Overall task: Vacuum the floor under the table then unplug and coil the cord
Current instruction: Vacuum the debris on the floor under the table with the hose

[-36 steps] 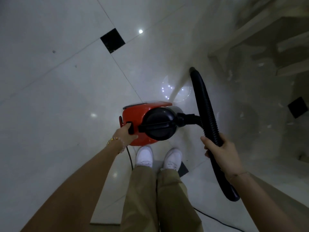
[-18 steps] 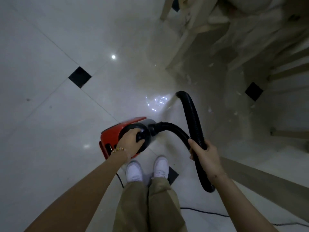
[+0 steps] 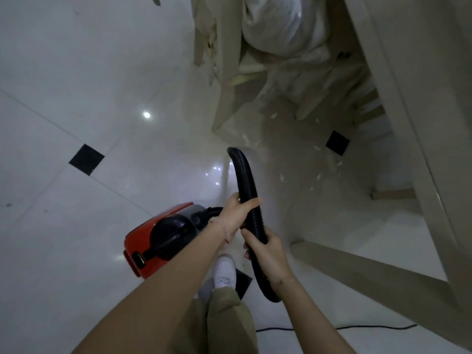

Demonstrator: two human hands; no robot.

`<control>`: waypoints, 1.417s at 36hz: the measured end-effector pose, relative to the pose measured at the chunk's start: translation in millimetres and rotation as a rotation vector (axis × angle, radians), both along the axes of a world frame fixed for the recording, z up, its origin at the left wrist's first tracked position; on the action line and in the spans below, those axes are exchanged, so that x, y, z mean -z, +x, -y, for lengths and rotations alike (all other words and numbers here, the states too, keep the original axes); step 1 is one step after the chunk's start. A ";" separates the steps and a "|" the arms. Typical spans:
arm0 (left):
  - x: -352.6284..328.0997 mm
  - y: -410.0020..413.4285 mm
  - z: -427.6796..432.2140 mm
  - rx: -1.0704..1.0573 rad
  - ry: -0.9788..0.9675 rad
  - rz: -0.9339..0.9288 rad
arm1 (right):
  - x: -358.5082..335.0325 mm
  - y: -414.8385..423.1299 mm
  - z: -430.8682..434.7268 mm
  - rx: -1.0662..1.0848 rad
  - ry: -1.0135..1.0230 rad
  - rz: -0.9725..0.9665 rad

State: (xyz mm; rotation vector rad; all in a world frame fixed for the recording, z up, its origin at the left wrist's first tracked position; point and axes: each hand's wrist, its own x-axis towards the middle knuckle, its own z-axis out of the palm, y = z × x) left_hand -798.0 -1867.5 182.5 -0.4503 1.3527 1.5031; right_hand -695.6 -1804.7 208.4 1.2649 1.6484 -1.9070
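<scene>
Now both hands grip the hose [image 3: 245, 182], its open end pointing forward.

Glossy white tiled floor [image 3: 76, 98], small black diamond inlays [image 3: 86, 159] at tile corners, round ceiling-light reflection [image 3: 146, 114], pale scraps [image 3: 282, 177] scattered in shadow, beige wooden desk frame [image 3: 419, 123] right, beige chair legs [image 3: 227, 98] top.

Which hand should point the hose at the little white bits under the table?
Probably the left hand: it grips the black hose nearer its open end, so it can aim it at the white scraps. The right hand holds the hose farther back.
</scene>
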 end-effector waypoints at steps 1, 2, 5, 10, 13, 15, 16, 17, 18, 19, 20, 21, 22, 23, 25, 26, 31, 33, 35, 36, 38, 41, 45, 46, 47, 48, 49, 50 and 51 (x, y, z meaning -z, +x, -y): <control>0.0 -4.6 -5.2 -0.007 0.019 0.022 | 1.6 1.0 -1.1 0.002 0.002 0.003; 0.1 -8.2 -10.2 -0.004 0.034 0.033 | 3.3 1.3 -3.1 0.007 0.007 0.003; 5.3 -13.6 -23.0 0.030 0.028 0.019 | 9.1 -1.5 -11.1 0.002 0.028 0.005; 19.7 -19.3 -34.3 0.048 -0.012 0.007 | 23.7 -6.8 -20.6 -0.034 0.026 0.024; 28.0 -19.6 -40.2 0.070 -0.039 0.019 | 31.1 -8.0 -25.6 -0.045 0.030 0.037; 32.7 -19.1 -44.0 0.069 -0.060 0.031 | 36.4 -7.5 -29.1 -0.053 0.029 0.042; 35.3 -19.0 -45.6 0.059 -0.070 0.035 | 39.0 -7.2 -31.2 -0.057 0.024 0.040; 38.2 -18.8 -47.0 0.046 -0.082 0.038 | 41.8 -7.1 -33.5 -0.064 0.021 0.041; 40.7 -18.6 -48.0 0.032 -0.093 0.039 | 44.5 -6.8 -36.0 -0.073 0.021 0.042; 42.9 -18.6 -49.2 0.019 -0.100 0.041 | 47.4 -6.8 -38.9 -0.086 0.023 0.045; 44.9 -18.5 -50.2 0.006 -0.104 0.046 | 50.0 -6.8 -41.6 -0.101 0.025 0.049; 46.6 -18.8 -51.0 -0.005 -0.106 0.052 | 52.7 -7.1 -44.1 -0.115 0.027 0.054; 48.6 -19.6 -51.9 -0.012 -0.109 0.057 | 55.7 -7.4 -46.4 -0.131 0.034 0.060; 50.9 -21.0 -52.8 -0.017 -0.113 0.061 | 58.4 -7.9 -48.7 -0.149 0.046 0.068; 56.8 -24.7 -53.9 -0.029 -0.122 0.074 | 64.5 -9.5 -51.8 -0.189 0.087 0.090; 60.0 -26.3 -54.4 -0.038 -0.125 0.084 | 67.5 -10.6 -52.8 -0.212 0.112 0.103; 75.1 -30.5 -56.6 -0.051 -0.142 0.096 | 81.7 -16.2 -49.8 -0.259 0.186 0.158; 79.9 -31.9 -56.5 -0.025 -0.138 0.088 | 84.7 -17.3 -46.8 -0.252 0.190 0.165; 83.9 -32.8 -56.5 0.011 -0.142 0.078 | 86.6 -16.9 -44.8 -0.225 0.185 0.169; 85.8 -33.2 -56.8 0.029 -0.143 0.072 | 86.9 -16.6 -44.4 -0.210 0.181 0.171; 88.0 -34.5 -58.6 0.069 -0.135 0.060 | 86.6 -16.5 -44.0 -0.185 0.173 0.168; 89.2 -36.2 -60.0 0.079 -0.113 0.074 | 85.7 -17.0 -42.8 -0.165 0.167 0.171; 87.9 -38.8 -60.3 0.055 -0.090 0.152 | 84.1 -17.1 -40.5 -0.178 0.175 0.186; 87.9 -40.3 -60.3 0.061 -0.090 0.163 | 84.0 -17.8 -40.0 -0.180 0.175 0.190; 87.5 -42.0 -60.4 0.066 -0.089 0.169 | 84.3 -18.7 -39.7 -0.180 0.176 0.192; 87.0 -43.8 -60.8 0.067 -0.089 0.172 | 84.7 -20.0 -39.8 -0.181 0.178 0.195; 86.3 -45.7 -61.5 0.068 -0.089 0.170 | 85.3 -21.9 -40.2 -0.182 0.181 0.197; 86.3 -47.7 -62.3 0.070 -0.095 0.164 | 85.5 -24.1 -40.8 -0.184 0.181 0.199; 86.7 -49.6 -62.7 0.073 -0.101 0.154 | 86.3 -26.3 -41.4 -0.189 0.177 0.200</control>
